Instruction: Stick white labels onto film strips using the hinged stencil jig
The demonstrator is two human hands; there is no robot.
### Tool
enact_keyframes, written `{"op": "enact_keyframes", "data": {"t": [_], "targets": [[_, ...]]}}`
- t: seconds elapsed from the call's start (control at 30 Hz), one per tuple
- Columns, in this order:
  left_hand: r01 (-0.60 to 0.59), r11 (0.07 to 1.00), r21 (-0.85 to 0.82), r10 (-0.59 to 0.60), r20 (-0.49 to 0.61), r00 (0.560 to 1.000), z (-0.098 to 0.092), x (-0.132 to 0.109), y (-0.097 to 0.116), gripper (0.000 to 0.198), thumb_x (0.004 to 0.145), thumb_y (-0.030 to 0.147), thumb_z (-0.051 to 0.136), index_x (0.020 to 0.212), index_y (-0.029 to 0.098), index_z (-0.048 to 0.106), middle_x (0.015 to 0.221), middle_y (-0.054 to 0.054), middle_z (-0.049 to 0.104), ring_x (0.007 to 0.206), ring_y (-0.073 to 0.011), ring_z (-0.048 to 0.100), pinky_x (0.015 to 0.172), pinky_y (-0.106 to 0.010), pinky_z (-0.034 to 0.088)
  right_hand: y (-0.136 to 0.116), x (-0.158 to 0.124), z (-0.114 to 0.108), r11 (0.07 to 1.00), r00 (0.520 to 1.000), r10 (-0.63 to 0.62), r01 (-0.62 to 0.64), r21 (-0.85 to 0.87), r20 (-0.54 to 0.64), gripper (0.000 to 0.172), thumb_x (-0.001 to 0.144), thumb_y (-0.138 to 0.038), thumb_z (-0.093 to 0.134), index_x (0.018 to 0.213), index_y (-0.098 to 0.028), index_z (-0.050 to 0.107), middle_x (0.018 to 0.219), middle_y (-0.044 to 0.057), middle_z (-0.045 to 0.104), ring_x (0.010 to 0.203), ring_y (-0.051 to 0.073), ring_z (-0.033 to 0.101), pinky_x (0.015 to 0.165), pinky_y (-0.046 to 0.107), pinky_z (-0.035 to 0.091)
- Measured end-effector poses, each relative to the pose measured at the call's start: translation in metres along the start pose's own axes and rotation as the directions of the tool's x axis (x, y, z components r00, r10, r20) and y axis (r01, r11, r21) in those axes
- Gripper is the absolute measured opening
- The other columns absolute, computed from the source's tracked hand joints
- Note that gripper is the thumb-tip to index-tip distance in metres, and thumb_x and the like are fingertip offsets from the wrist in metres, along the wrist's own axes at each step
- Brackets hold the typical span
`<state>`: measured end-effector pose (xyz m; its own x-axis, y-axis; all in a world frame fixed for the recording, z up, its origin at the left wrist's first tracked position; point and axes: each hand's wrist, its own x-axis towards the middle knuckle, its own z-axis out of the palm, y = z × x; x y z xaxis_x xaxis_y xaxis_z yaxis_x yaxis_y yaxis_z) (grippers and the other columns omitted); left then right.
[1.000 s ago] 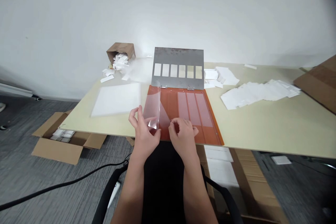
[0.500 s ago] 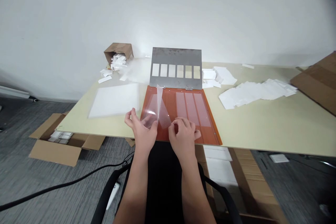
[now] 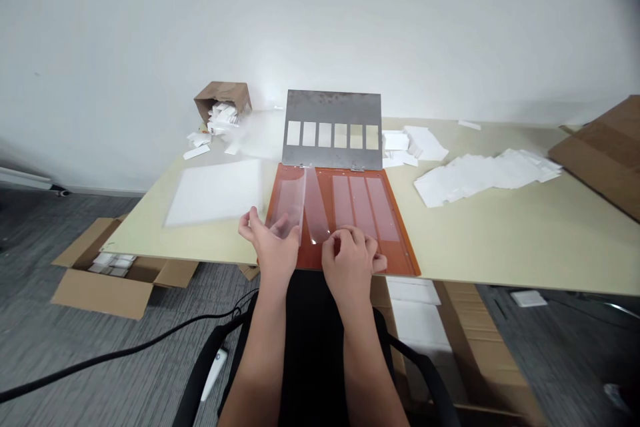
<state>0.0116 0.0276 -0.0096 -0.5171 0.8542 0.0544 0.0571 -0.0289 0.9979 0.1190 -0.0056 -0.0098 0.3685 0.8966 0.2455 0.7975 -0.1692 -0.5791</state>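
Pinched between thumb and fingers of my left hand [image 3: 273, 243] is a clear plastic film [image 3: 287, 203], lying over the left part of an orange-red board [image 3: 313, 259]. My right hand [image 3: 353, 253] is closed, thumb and fingertips together at the lower right corner of a narrow clear film strip [image 3: 317, 207]. That strip lies slanted on the board, just right of the left film. Several pale strips [image 3: 367, 208] lie side by side on the board's right part. Hinged to its far edge, a grey metal plate [image 3: 333, 107] with a row of rectangular windows stands raised.
A stack of translucent white sheets [image 3: 215, 193] lies left of the board. Behind it is a small carton [image 3: 223, 91] spilling white pieces. White papers [image 3: 485, 177] spread to the right, near a large cardboard box [image 3: 603, 153]. An open carton [image 3: 103, 290] stands on the floor.
The clear film strip has come down flatter onto the board, its lower end nearer my right hand. The left film also lies flatter. Both hands have stayed almost in place.
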Motion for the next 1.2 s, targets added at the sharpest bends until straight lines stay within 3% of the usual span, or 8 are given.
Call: {"op": "enact_keyframes", "data": {"t": [0.43, 1.2], "targets": [[-0.011, 0.997, 0.071, 0.012, -0.007, 1.0, 0.01, 0.002, -0.002, 0.086, 0.068, 0.008, 0.072, 0.143, 0.021, 0.031, 0.149, -0.018, 0.012, 0.102, -0.0211, 0.071, 0.087, -0.033, 0.06, 0.003, -0.006, 0.006, 0.999, 0.996, 0.017, -0.02, -0.036, -0.087, 0.017, 0.085, -0.022, 0.05, 0.08, -0.019, 0.066, 0.121, 0.013, 0.064, 0.113, 0.034, 0.045, 0.084, 0.049, 0.025], [0.006, 0.998, 0.07, -0.006, 0.003, 1.0, 0.014, 0.003, -0.001, 0.087, 0.067, 0.005, 0.071, 0.142, 0.022, 0.032, 0.149, -0.018, 0.012, 0.101, -0.0197, 0.071, 0.088, -0.032, 0.059, 0.008, -0.008, 0.006, 0.999, 0.997, 0.041, -0.043, -0.016, -0.072, 0.017, 0.085, -0.022, 0.049, 0.081, -0.019, 0.065, 0.121, 0.013, 0.062, 0.114, 0.034, 0.044, 0.088, 0.052, 0.027]]}}
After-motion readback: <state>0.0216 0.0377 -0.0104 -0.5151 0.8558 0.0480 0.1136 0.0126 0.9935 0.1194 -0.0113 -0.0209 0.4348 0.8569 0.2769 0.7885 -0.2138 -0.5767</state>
